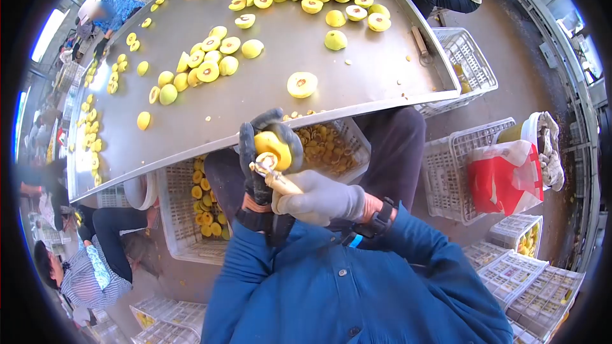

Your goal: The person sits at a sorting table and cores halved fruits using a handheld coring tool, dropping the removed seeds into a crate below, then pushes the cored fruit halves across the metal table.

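Observation:
My left hand [250,156], in a dark glove, is closed around a yellow peach half [279,143] just off the front edge of the metal table [255,111]. In a grey glove, my right hand [319,197] grips the wooden handle of a pitting tool [282,183]. The tool's metal end meets the peach at its reddish-brown centre; its exact shape there is hard to make out. A single peach half [302,85] lies cut side up on the table beyond my hands. Farther off sit a small group of halves [208,71] and a larger pile [312,6].
Below the table, one crate [175,216] holds peach halves and another [362,153] holds scraps. White crates [440,181] and a red bag [503,178] stand at right. Another wooden-handled tool [419,43] lies by the table's right rim. Co-workers [95,274] sit around the table.

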### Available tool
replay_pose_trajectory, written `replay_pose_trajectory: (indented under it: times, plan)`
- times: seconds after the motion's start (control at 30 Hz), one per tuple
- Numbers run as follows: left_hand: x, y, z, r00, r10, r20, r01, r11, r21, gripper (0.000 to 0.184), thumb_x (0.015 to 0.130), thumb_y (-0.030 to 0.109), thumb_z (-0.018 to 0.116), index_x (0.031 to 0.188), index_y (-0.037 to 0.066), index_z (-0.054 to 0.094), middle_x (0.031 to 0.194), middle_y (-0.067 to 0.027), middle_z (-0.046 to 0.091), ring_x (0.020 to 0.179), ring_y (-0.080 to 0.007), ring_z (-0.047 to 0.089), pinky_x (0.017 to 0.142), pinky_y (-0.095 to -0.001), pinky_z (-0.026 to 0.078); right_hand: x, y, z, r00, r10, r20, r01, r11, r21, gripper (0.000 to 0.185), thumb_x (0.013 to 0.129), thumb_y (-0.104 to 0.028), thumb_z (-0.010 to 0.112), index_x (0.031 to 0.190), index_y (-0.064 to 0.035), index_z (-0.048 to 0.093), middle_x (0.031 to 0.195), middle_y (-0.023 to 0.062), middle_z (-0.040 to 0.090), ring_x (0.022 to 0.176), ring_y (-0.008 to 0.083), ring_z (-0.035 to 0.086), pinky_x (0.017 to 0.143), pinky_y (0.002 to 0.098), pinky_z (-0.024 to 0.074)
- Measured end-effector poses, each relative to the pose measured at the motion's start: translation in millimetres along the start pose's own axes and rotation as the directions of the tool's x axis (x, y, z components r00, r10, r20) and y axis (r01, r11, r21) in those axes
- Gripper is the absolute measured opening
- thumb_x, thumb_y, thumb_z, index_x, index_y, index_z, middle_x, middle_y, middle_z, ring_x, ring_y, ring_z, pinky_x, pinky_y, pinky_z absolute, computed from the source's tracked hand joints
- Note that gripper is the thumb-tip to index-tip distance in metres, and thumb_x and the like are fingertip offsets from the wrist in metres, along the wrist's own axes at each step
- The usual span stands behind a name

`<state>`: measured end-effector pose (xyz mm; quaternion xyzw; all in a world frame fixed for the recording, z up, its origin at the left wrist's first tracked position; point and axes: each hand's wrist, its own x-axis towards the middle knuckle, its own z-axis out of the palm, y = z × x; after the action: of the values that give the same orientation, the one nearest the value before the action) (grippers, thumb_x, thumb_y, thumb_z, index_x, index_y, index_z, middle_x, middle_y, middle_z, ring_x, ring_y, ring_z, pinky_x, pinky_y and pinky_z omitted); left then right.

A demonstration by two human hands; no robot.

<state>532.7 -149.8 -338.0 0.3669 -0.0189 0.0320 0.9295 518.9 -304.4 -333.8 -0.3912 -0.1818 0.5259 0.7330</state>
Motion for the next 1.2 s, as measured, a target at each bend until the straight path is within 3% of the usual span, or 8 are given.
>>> replay_pose_trajectory:
  times: [0.07,0.13,0.17,0.4,0.63,0.87,1.07,1.2]
  plan:
    - [4,-10,-9,0.969,0.003,-0.246,-0.025,0.996,-0.089,0.059,0.105,0.048,0.037,0.128,-0.004,0.053,0.085,-0.0148,0.066,0.075,-0.0249,0.067,0.068,-0.0352,0.059,-2,8,-20,0.986,-0.119,-0.115,0.064,0.917,-0.394,0.019,0.091,-0.022,0.065,0.099,-0.0051,0.063,0.062,0.0036,0.057,0.049,0.0124,0.054,0.043,0.0304,0.0393]
    - [3,-6,-39,0.947,0.173,-0.271,-0.101,0.960,0.259,0.060,0.106,0.049,0.035,0.130,-0.004,0.052,0.094,-0.0160,0.068,0.078,-0.0245,0.068,0.070,-0.0354,0.060,12,62,-74,0.787,-0.611,-0.082,0.208,0.388,-0.898,0.020,0.088,-0.022,0.067,0.096,-0.0037,0.061,0.062,0.0107,0.060,0.051,0.0239,0.061,0.046,0.0389,0.0436]
    - [1,-2,-42,0.954,0.187,-0.232,-0.113,0.947,0.300,0.058,0.107,0.046,0.035,0.130,-0.003,0.052,0.097,-0.0151,0.067,0.082,-0.0240,0.067,0.074,-0.0349,0.059,6,59,-77,0.838,-0.522,-0.161,-0.053,0.217,-0.975,0.023,0.087,-0.024,0.068,0.093,-0.0036,0.059,0.064,0.0159,0.061,0.058,0.0321,0.063,0.051,0.0439,0.0458]
    - [-17,37,-48,0.859,0.490,-0.146,-0.034,0.340,0.940,0.046,0.107,0.033,0.036,0.126,-0.004,0.057,0.109,-0.0148,0.066,0.090,-0.0220,0.067,0.082,-0.0339,0.057,1,20,-56,0.809,-0.436,-0.394,-0.288,0.289,-0.913,0.025,0.089,-0.030,0.065,0.092,-0.0073,0.055,0.072,0.0247,0.063,0.072,0.0446,0.064,0.063,0.0540,0.0485]
    - [-41,112,-173,0.800,0.591,0.105,0.215,-0.445,0.870,0.035,0.096,0.024,0.058,0.125,0.004,0.061,0.124,-0.0178,0.063,0.114,-0.0345,0.060,0.098,-0.0438,0.047,-3,47,-97,0.787,-0.460,-0.411,-0.304,0.291,-0.907,0.025,0.090,-0.030,0.065,0.086,-0.0074,0.055,0.064,0.0230,0.061,0.063,0.0442,0.062,0.058,0.0529,0.0473]
    - [164,67,-177,0.917,0.260,0.303,-0.088,-0.608,0.789,0.053,0.091,0.036,0.063,0.136,0.011,0.052,0.128,-0.0218,0.059,0.113,-0.0401,0.060,0.095,-0.0483,0.049,1,82,-103,0.814,-0.407,-0.414,-0.272,0.363,-0.891,0.025,0.092,-0.028,0.064,0.086,-0.0047,0.056,0.062,0.0252,0.059,0.060,0.0458,0.061,0.054,0.0541,0.0464]
    - [246,54,-167,0.972,0.029,-0.232,0.174,-0.752,0.636,0.075,0.089,0.060,0.055,0.143,0.009,0.045,0.137,-0.0267,0.051,0.114,-0.0413,0.061,0.091,-0.0504,0.051,-5,73,-109,0.805,-0.137,-0.577,-0.487,0.402,-0.775,0.035,0.088,-0.033,0.066,0.101,-0.0015,0.059,0.076,0.0280,0.065,0.073,0.0457,0.066,0.064,0.0503,0.0524]
    - [240,48,-179,0.973,0.071,-0.220,0.201,-0.731,0.652,0.076,0.088,0.060,0.057,0.141,0.007,0.047,0.129,-0.0237,0.055,0.109,-0.0399,0.062,0.089,-0.0522,0.050,-6,137,-152,0.762,-0.163,-0.627,-0.356,0.704,-0.615,0.030,0.088,-0.028,0.067,0.099,-0.0019,0.058,0.077,0.0275,0.065,0.075,0.0452,0.066,0.064,0.0500,0.0514]
